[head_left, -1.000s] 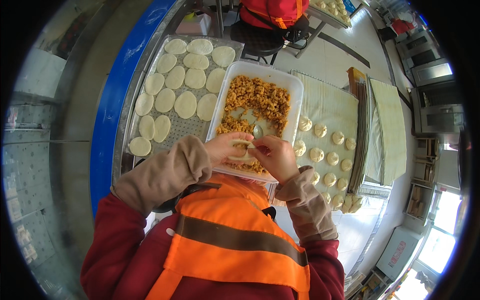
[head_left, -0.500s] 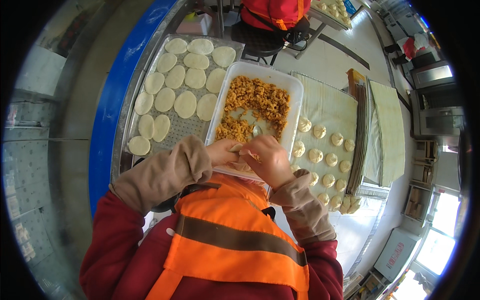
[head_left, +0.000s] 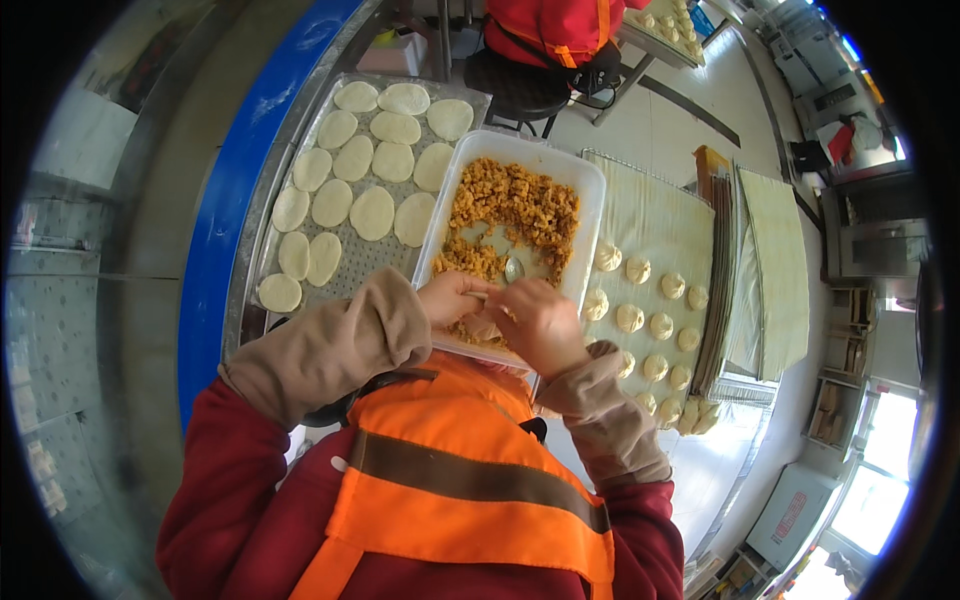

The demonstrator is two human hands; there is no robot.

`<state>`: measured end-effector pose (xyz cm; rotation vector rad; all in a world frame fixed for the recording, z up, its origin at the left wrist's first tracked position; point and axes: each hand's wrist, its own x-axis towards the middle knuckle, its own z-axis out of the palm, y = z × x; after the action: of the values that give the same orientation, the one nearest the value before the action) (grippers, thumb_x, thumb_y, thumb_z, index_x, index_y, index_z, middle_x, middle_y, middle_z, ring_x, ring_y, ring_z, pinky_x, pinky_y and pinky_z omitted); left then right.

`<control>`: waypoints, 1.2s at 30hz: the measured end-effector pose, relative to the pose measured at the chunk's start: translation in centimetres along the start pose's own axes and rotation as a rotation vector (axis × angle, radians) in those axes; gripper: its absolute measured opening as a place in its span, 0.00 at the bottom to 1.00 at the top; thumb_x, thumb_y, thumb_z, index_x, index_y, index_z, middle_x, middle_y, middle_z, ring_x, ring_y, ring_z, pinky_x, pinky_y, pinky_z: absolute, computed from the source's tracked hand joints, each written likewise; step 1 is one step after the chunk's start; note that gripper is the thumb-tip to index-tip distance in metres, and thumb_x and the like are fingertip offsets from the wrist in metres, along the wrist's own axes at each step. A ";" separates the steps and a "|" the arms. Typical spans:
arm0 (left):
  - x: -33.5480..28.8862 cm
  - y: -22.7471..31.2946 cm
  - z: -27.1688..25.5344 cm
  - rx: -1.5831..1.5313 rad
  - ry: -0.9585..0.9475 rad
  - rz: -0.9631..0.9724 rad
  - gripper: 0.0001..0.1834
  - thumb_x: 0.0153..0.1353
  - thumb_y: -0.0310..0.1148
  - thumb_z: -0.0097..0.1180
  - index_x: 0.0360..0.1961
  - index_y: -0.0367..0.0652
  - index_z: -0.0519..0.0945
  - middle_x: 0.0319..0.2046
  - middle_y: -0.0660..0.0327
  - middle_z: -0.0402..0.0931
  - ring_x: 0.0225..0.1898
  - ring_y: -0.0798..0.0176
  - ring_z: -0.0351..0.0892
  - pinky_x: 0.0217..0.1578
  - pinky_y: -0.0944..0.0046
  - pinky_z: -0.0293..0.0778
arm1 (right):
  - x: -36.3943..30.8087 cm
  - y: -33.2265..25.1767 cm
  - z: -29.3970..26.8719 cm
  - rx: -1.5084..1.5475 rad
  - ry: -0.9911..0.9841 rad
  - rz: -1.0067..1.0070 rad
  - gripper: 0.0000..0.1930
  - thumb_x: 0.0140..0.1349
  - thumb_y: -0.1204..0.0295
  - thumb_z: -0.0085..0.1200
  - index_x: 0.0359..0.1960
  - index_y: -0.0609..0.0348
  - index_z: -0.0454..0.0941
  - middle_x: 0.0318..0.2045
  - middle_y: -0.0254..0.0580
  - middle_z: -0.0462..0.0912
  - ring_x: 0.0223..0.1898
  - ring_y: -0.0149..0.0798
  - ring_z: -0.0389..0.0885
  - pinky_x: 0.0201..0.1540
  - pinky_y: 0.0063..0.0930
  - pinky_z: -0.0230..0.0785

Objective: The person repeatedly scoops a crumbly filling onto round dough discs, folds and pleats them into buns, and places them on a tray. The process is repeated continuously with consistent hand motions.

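Note:
Both my hands meet over the near end of a white plastic tub [head_left: 592, 215] of orange-brown crumbly filling [head_left: 512, 190]. My left hand [head_left: 448, 300] pinches a dough wrapper [head_left: 479, 294] from the left, its fingers closed. From the right, my right hand [head_left: 540, 318] has its fingertips bunched on the same dough, which they mostly hide. A metal spoon [head_left: 514, 268] rests in the filling just beyond my right fingers.
Left of the tub, a perforated metal tray [head_left: 345, 272] carries several flat dough rounds [head_left: 372, 214]. To the right, a cloth-lined rack [head_left: 650, 200] bears rows of pleated buns [head_left: 630, 318]. Stacked cloth-covered trays [head_left: 775, 270] stand beyond it. A person in red [head_left: 545, 30] is at the far side.
My hands have drawn closer together on the dough, the right one shifting slightly left with its fingers turned. The spoon, tub and trays look the same.

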<state>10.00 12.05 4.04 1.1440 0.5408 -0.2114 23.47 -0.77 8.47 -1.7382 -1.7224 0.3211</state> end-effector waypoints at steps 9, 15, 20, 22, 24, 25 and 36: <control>0.0 4.3 -0.7 -0.180 -0.052 -0.039 0.20 0.67 0.34 0.46 0.59 0.44 0.69 0.46 0.62 0.76 0.45 0.67 0.76 0.42 0.66 0.73 | 2.9 -0.1 -3.2 0.265 -0.066 0.368 0.09 0.52 0.71 0.63 0.32 0.60 0.79 0.27 0.43 0.80 0.29 0.38 0.81 0.30 0.28 0.74; -1.0 4.3 4.2 -0.880 0.100 0.419 0.25 0.70 0.51 0.37 0.51 0.42 0.74 0.44 0.57 0.77 0.43 0.63 0.78 0.45 0.63 0.73 | 2.2 -4.1 -3.6 0.143 0.251 0.259 0.07 0.51 0.74 0.64 0.28 0.62 0.79 0.20 0.40 0.79 0.21 0.32 0.79 0.24 0.25 0.70; -0.3 4.2 5.3 -0.952 0.262 0.378 0.28 0.69 0.54 0.35 0.39 0.39 0.78 0.32 0.57 0.80 0.36 0.63 0.79 0.41 0.65 0.73 | 2.7 -4.4 -3.5 0.172 0.325 0.356 0.07 0.50 0.76 0.64 0.29 0.62 0.78 0.23 0.41 0.79 0.22 0.34 0.79 0.24 0.25 0.69; 0.1 4.3 5.2 -0.948 0.296 0.367 0.28 0.69 0.54 0.36 0.35 0.40 0.78 0.30 0.57 0.80 0.34 0.63 0.79 0.38 0.65 0.73 | 2.7 -4.1 -3.4 0.197 0.300 0.386 0.07 0.50 0.77 0.63 0.28 0.63 0.77 0.23 0.41 0.78 0.23 0.34 0.79 0.24 0.25 0.69; 0.4 4.2 5.0 -0.950 0.326 0.331 0.28 0.68 0.55 0.36 0.31 0.41 0.77 0.28 0.57 0.79 0.31 0.63 0.79 0.36 0.65 0.73 | 2.5 -4.2 -3.0 0.104 0.260 0.319 0.07 0.51 0.79 0.63 0.31 0.64 0.79 0.23 0.40 0.80 0.23 0.31 0.79 0.28 0.24 0.72; 0.5 4.1 4.8 -0.951 0.355 0.290 0.28 0.68 0.55 0.37 0.29 0.41 0.77 0.27 0.57 0.79 0.30 0.63 0.78 0.36 0.65 0.73 | 2.3 -4.3 -2.8 -0.032 0.244 0.162 0.06 0.50 0.80 0.63 0.29 0.62 0.79 0.24 0.40 0.80 0.25 0.33 0.80 0.27 0.26 0.72; 1.1 1.7 3.5 -0.887 0.397 0.082 0.33 0.65 0.60 0.37 0.26 0.40 0.78 0.23 0.60 0.78 0.24 0.65 0.79 0.26 0.67 0.74 | 3.6 -3.1 -2.9 0.185 -0.057 0.334 0.09 0.47 0.79 0.62 0.31 0.61 0.78 0.25 0.39 0.77 0.26 0.34 0.78 0.27 0.26 0.71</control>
<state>12.67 9.69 5.93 0.3296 0.8234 0.3196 23.14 1.61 13.52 -1.8889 -1.3864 0.6613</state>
